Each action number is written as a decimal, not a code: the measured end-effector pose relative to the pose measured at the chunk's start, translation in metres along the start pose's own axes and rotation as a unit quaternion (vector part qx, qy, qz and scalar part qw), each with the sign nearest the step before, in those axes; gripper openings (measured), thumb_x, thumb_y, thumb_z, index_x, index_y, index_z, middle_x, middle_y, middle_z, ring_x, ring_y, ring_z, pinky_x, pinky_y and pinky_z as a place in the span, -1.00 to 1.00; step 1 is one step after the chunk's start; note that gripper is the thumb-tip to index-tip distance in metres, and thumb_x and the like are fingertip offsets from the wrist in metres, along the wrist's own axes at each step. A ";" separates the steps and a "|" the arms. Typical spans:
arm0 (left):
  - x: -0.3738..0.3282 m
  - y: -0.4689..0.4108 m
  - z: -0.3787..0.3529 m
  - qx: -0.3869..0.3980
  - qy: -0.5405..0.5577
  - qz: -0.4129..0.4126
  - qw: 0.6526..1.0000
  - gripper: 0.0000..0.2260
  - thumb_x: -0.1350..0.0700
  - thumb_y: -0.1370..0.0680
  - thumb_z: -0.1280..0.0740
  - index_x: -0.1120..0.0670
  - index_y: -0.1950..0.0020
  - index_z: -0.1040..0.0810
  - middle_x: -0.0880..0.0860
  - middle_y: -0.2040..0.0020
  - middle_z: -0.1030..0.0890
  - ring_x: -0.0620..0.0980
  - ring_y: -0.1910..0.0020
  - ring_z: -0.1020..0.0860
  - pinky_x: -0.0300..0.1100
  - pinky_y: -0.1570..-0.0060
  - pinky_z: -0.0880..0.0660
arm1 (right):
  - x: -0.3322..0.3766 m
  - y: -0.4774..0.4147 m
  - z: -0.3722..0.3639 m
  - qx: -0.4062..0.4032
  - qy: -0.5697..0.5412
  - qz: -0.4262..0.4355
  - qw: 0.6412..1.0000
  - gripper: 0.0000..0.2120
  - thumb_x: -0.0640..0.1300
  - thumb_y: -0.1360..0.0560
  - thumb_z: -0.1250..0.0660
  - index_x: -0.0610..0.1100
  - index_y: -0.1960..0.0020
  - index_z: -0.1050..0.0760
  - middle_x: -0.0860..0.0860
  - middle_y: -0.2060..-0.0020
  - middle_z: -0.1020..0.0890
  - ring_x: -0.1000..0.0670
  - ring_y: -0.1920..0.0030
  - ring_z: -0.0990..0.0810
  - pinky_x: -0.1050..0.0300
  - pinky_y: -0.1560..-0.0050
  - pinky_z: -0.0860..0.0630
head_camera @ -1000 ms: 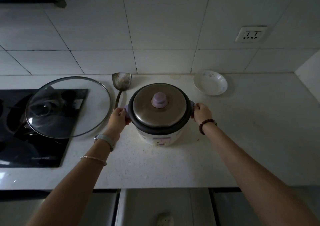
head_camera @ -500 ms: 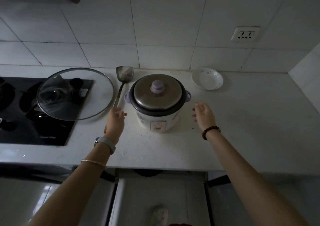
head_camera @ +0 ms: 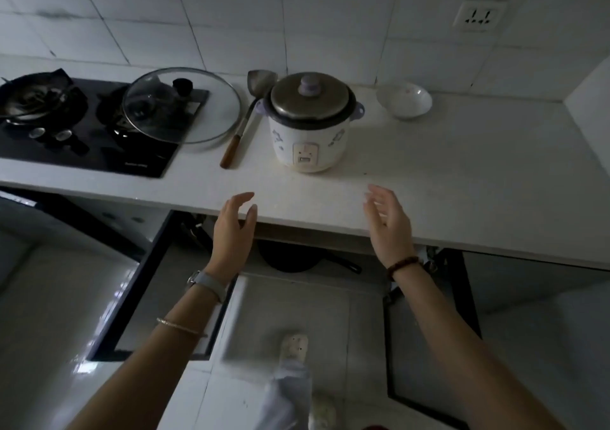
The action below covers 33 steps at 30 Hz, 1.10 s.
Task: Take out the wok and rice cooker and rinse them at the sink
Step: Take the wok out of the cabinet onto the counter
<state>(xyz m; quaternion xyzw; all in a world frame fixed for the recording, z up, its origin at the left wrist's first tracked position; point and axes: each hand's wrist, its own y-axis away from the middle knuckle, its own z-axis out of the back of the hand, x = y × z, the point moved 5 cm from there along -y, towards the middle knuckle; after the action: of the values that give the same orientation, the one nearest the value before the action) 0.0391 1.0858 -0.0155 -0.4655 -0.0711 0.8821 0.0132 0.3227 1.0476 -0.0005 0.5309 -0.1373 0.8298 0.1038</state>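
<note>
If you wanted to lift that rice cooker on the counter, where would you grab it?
Probably by the two small purple handles sticking out under the rim of the rice cooker, left hand from the left, right hand from the right. The body is round and smooth, and the knob would likely lift only the lid.

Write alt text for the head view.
The left hand and right hand hover open at the counter's front edge, holding nothing, a lidded rice cooker standing beyond them. Left of it lie a spatula and a glass lid; a bowl sits to its right. A dark pan shows in the open cabinet below.
</note>
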 end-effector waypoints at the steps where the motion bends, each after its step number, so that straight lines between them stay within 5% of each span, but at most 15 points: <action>1: 0.000 0.012 0.001 0.005 -0.021 -0.010 1.000 -0.73 0.10 -0.63 -0.24 0.06 -0.33 -0.46 -0.05 -0.21 -0.50 -0.04 -0.18 -0.47 -0.19 -0.15 -0.38 | 0.003 0.011 0.000 0.007 0.023 0.023 0.999 -0.67 -0.07 -0.60 -0.21 -0.12 -0.34 -0.41 -0.03 -0.23 -0.52 0.07 -0.14 -0.50 0.45 -0.08 -0.41; 6: 0.013 0.054 0.004 0.003 -0.115 -0.082 0.990 -0.70 0.13 -0.60 -0.28 0.10 -0.33 -0.47 0.06 -0.26 -0.52 0.06 -0.27 -0.46 0.02 -0.29 -0.38 | -0.005 0.049 -0.009 0.048 0.139 0.110 0.983 -0.59 0.04 -0.58 -0.17 -0.13 -0.36 -0.39 -0.05 -0.30 -0.47 0.03 -0.34 -0.39 0.10 -0.37 -0.34; 10: 0.030 0.072 0.000 0.010 -0.141 -0.076 0.987 -0.69 0.12 -0.60 -0.27 0.09 -0.34 -0.47 0.04 -0.28 -0.52 0.03 -0.33 -0.43 -0.01 -0.37 -0.28 | -0.021 0.066 -0.019 0.058 0.183 0.122 0.974 -0.56 0.08 -0.57 -0.13 -0.14 -0.35 -0.40 -0.07 -0.32 -0.46 -0.01 -0.39 -0.35 0.00 -0.40 -0.32; 21: 0.154 0.083 -0.066 0.053 -0.189 -0.095 0.976 -0.67 0.07 -0.60 -0.26 0.04 -0.37 -0.44 0.03 -0.30 -0.51 0.05 -0.32 -0.43 0.01 -0.33 -0.31 | -0.131 0.080 -0.087 0.055 0.229 0.118 0.965 -0.59 0.03 -0.57 -0.17 -0.10 -0.37 -0.39 -0.05 -0.36 -0.42 -0.01 -0.37 -0.38 0.10 -0.39 -0.28; 27: 0.256 0.086 -0.148 0.088 -0.183 -0.119 0.972 -0.61 -0.05 -0.59 -0.14 0.05 -0.37 -0.44 0.03 -0.30 -0.51 0.08 -0.31 -0.45 0.06 -0.29 -0.36 | -0.251 0.085 -0.132 0.026 0.236 0.105 0.966 -0.61 -0.02 -0.56 -0.24 -0.10 -0.36 -0.41 -0.05 -0.33 -0.46 -0.03 -0.34 -0.42 0.06 -0.34 -0.34; 33: 0.347 0.075 -0.251 0.092 -0.138 -0.169 0.972 -0.69 0.12 -0.60 -0.28 0.10 -0.35 -0.46 0.05 -0.28 -0.52 0.06 -0.29 -0.45 -0.08 -0.29 -0.35 | -0.392 0.089 -0.173 0.022 0.260 0.083 0.962 -0.60 -0.03 -0.56 -0.25 -0.07 -0.38 -0.38 -0.03 -0.34 -0.45 -0.01 -0.34 -0.40 0.04 -0.35 -0.31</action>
<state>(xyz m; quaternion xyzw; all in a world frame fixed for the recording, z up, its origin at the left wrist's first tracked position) 0.0524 1.0707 -0.4498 -0.3177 -0.0684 0.9253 0.1953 0.3096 1.0122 -0.4369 0.2859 -0.1312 0.9477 0.0549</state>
